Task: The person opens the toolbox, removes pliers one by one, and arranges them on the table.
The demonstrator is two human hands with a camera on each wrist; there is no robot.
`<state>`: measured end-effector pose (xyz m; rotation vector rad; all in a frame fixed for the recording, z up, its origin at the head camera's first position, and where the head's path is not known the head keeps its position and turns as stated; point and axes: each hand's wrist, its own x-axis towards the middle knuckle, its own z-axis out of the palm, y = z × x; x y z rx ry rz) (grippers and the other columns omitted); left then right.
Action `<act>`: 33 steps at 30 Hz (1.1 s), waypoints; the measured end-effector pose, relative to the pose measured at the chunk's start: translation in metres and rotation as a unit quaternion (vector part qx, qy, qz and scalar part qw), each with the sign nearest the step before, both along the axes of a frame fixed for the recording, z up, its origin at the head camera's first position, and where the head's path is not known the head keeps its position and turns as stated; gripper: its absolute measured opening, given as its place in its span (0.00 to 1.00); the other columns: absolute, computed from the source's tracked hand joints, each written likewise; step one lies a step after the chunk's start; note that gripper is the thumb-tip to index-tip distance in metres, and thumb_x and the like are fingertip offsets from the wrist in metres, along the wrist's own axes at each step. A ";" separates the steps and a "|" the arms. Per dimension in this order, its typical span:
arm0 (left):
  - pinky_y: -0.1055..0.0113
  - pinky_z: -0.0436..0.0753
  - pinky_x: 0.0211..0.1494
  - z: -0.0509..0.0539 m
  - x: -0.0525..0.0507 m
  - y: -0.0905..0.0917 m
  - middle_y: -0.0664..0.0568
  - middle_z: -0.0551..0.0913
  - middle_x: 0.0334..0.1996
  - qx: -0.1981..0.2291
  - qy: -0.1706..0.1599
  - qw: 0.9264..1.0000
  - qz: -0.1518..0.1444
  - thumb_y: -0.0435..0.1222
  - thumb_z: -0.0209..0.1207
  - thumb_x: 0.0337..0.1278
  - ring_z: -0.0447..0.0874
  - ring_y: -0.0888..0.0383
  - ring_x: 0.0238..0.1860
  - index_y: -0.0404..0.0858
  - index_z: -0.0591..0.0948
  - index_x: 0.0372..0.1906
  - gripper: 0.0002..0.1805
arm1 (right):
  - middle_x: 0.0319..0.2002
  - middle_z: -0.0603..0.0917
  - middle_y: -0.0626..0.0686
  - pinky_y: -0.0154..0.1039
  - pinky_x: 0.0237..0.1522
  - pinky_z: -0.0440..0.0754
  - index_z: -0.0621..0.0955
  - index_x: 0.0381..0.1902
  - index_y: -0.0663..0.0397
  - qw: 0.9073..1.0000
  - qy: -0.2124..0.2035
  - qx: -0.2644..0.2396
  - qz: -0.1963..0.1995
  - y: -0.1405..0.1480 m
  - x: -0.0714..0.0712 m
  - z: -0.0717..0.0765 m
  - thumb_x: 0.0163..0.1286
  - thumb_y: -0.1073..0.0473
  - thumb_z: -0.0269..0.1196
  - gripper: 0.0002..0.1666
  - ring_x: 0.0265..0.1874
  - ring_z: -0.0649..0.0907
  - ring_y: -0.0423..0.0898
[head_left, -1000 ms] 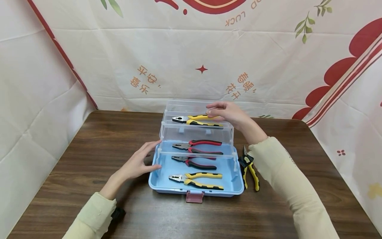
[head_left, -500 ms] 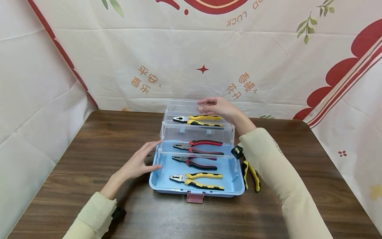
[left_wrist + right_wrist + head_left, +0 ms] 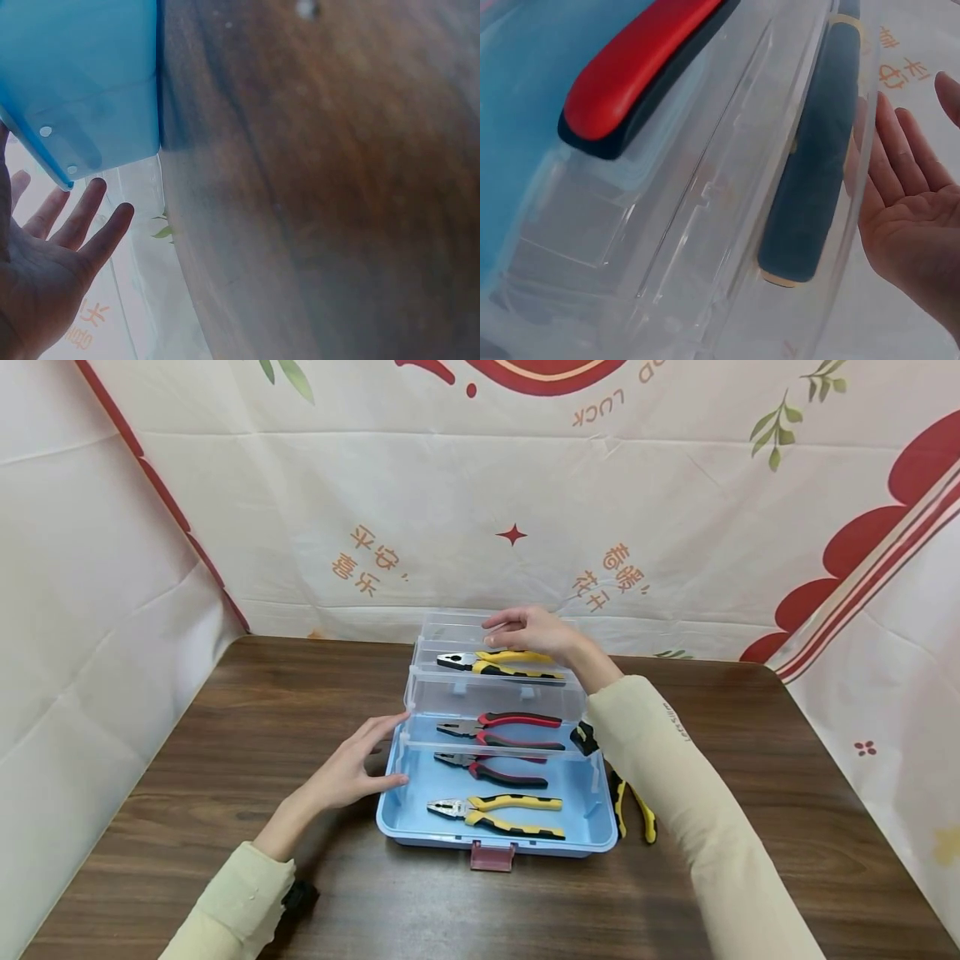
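head view: the blue plastic toolbox (image 3: 587,787) is set well apart from the side edges of the wood-grained bench (image 3: 187,760), flanked by the left hand (image 3: 345,770), fingers spread, the yellow-handled pliers (image 3: 501,669) in its transparent tray (image 3: 426,652) overhung by the right hand (image 3: 536,631), fingers relaxed.

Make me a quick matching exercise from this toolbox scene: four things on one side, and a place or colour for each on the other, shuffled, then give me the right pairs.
Things:
1. Toolbox base
2. Front latch
3. Left hand
4. Farthest combination pliers

Places or colours:
A. At the toolbox base's left side
B. Yellow and black
C. Light blue
D. Pinkish

Right pairs:
1-C, 2-D, 3-A, 4-B
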<state>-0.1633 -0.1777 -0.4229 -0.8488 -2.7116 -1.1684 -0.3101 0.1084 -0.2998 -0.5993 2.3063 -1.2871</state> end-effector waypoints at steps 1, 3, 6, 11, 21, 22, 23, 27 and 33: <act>0.52 0.66 0.54 0.000 0.000 0.000 0.51 0.61 0.59 -0.001 -0.001 1.000 0.000 0.48 0.64 0.44 0.61 0.55 0.56 0.49 0.56 0.67 0.43 | 0.46 0.77 0.55 0.42 0.48 0.71 0.74 0.53 0.57 1.000 0.004 0.005 0.003 0.000 0.000 0.001 0.60 0.54 0.61 0.24 0.45 0.74 0.51; 0.52 0.66 0.54 0.001 0.000 0.000 0.51 0.61 0.59 -0.002 -0.002 1.000 0.001 0.49 0.63 0.44 0.61 0.55 0.56 0.50 0.56 0.67 0.43 | 0.47 0.77 0.55 0.42 0.48 0.71 0.74 0.53 0.57 1.000 0.011 0.016 0.010 -0.001 0.000 0.001 0.60 0.54 0.60 0.24 0.44 0.74 0.49; 0.52 0.66 0.54 0.002 0.000 0.000 0.51 0.61 0.59 -0.003 -0.005 1.000 0.002 0.49 0.63 0.44 0.61 0.55 0.56 0.50 0.56 0.67 0.43 | 0.48 0.76 0.54 0.41 0.48 0.71 0.74 0.53 0.56 0.999 0.028 0.033 0.025 -0.004 0.000 0.002 0.61 0.55 0.59 0.23 0.43 0.75 0.47; 0.51 0.66 0.53 0.003 0.000 0.000 0.51 0.61 0.59 -0.002 -0.010 1.000 0.005 0.47 0.64 0.44 0.62 0.52 0.56 0.51 0.55 0.67 0.43 | 0.47 0.77 0.53 0.41 0.45 0.71 0.74 0.53 0.55 0.995 0.056 0.059 0.051 -0.009 0.000 0.002 0.62 0.55 0.58 0.21 0.41 0.75 0.47; 0.51 0.67 0.53 0.003 0.000 0.000 0.51 0.61 0.59 -0.001 -0.016 1.000 0.007 0.47 0.64 0.44 0.62 0.50 0.56 0.52 0.55 0.67 0.43 | 0.56 0.69 0.50 0.43 0.52 0.66 0.71 0.56 0.51 0.992 0.036 0.087 0.081 -0.010 -0.001 0.002 0.65 0.51 0.54 0.23 0.52 0.68 0.45; 0.51 0.67 0.53 0.003 0.000 0.000 0.51 0.61 0.59 -0.002 -0.016 1.000 0.007 0.47 0.64 0.44 0.62 0.51 0.56 0.52 0.55 0.67 0.43 | 0.56 0.69 0.50 0.43 0.53 0.65 0.71 0.56 0.51 0.992 0.032 0.087 0.081 -0.009 -0.001 0.002 0.65 0.50 0.54 0.23 0.53 0.68 0.45; 0.51 0.67 0.53 0.003 0.000 0.000 0.51 0.61 0.59 -0.003 -0.017 1.000 0.008 0.46 0.64 0.44 0.62 0.52 0.56 0.51 0.55 0.67 0.43 | 0.56 0.68 0.50 0.44 0.53 0.65 0.71 0.56 0.51 0.992 0.029 0.088 0.081 -0.009 -0.001 0.002 0.65 0.50 0.54 0.23 0.53 0.68 0.45; 0.51 0.67 0.53 0.003 0.001 0.000 0.51 0.61 0.59 -0.002 -0.017 1.000 0.008 0.44 0.65 0.43 0.61 0.54 0.56 0.51 0.55 0.67 0.44 | 0.57 0.68 0.52 0.45 0.54 0.64 0.71 0.56 0.53 0.990 0.027 0.105 0.088 -0.009 0.001 0.004 0.66 0.52 0.52 0.23 0.53 0.67 0.47; 0.52 0.67 0.53 0.002 0.002 0.000 0.51 0.61 0.59 0.000 -0.016 1.000 0.008 0.44 0.65 0.43 0.62 0.53 0.56 0.51 0.56 0.66 0.44 | 0.56 0.69 0.53 0.45 0.54 0.63 0.70 0.56 0.55 0.985 0.026 0.132 0.112 -0.011 0.004 0.007 0.67 0.53 0.50 0.22 0.54 0.67 0.48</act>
